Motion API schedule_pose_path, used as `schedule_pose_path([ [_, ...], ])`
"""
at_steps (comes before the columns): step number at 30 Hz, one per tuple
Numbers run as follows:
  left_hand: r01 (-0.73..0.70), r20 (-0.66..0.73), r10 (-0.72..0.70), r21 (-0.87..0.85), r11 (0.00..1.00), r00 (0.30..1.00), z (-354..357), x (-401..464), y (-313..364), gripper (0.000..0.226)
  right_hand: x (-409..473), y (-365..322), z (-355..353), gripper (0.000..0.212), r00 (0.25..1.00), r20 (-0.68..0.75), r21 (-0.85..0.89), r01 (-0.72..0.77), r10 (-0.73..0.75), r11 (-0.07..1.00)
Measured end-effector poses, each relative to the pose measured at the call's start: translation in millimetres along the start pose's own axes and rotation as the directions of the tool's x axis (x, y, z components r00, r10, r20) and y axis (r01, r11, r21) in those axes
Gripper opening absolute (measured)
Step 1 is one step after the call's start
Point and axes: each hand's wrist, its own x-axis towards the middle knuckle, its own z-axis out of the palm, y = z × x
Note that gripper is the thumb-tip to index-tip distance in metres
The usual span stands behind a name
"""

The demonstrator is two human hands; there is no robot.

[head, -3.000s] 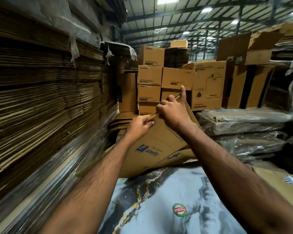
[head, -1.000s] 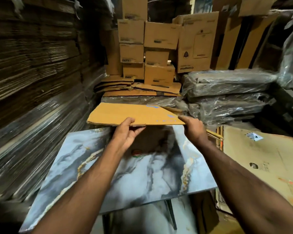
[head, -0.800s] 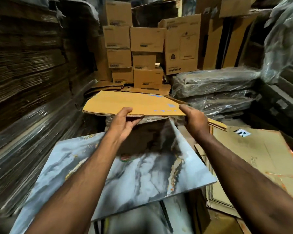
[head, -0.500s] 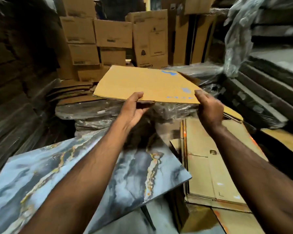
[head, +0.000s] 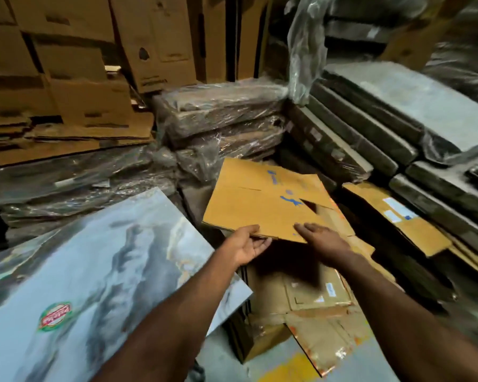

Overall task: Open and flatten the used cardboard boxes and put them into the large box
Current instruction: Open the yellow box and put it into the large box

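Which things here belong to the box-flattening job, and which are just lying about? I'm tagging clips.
Job: flattened cardboard box, left hand, right hand, large box.
Lying about: marbled slab, plastic-wrapped bundles, stacked cartons.

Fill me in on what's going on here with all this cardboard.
A person is holding a flattened cardboard box by its near edge over the large box on the floor, which already holds flat cardboard. The left hand grips the edge from underneath, and the right hand lies on top with fingers spread. The piece is not yet laid inside. A marble-patterned tabletop sits to the left, and plastic-wrapped bundles are stacked behind.
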Motion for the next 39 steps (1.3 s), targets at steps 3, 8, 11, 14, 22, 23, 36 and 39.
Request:
schedule_pose_path([
  [3, 0.063, -0.055, -0.065, -0.037, 0.997, 0.996, -8, 23, -25, 0.012, 10, -4, 13, 0.071, 0.998, 0.062, 0.05, 0.001, -0.005, 0.999],
  [8, -0.097, -0.274, 0.077, -0.062, 0.993, 0.959, -12, 52, -9, 0.01, 36, 31, 9, 0.065, 1.0, -0.025, 0.043, 0.001, 0.0, 0.999],
  [11, -0.202, -0.389, 0.172, -0.036, 0.979, 0.905, -15, 70, -6, 0.007, 42, 64, 16, 0.061, 0.998, -0.03, 0.017, -0.06, 0.06, 0.998],
  [14, -0.195, -0.418, 0.187, 0.025, 0.981, 0.889, -12, 87, -22, 0.01, 45, 81, 34, 0.057, 0.995, 0.004, 0.019, -0.099, 0.098, 0.995],
  [22, 0.129, -0.498, 0.019, 0.262, 0.956, 0.867, -40, 115, -68, 0.008, 16, 102, 117, 0.078, 0.982, 0.179, 0.049, -0.067, 0.058, 0.997],
  [23, 0.17, -0.513, -0.001, 0.282, 0.944, 0.858, -45, 119, -75, 0.007, 12, 104, 129, 0.079, 0.978, 0.208, 0.064, -0.048, 0.034, 0.997],
  [36, 0.072, -0.221, 0.16, 0.772, 0.631, 0.962, -33, 67, -119, 0.035, -3, 49, 165, 0.063, 0.965, 0.132, 0.346, 0.17, -0.227, 0.923],
  [39, -0.062, -0.161, 0.383, 0.858, 0.51, 0.91, -44, 31, -112, 0.023, 4, 2, 132, 0.064, 0.958, -0.021, 0.406, 0.269, -0.286, 0.873],
])
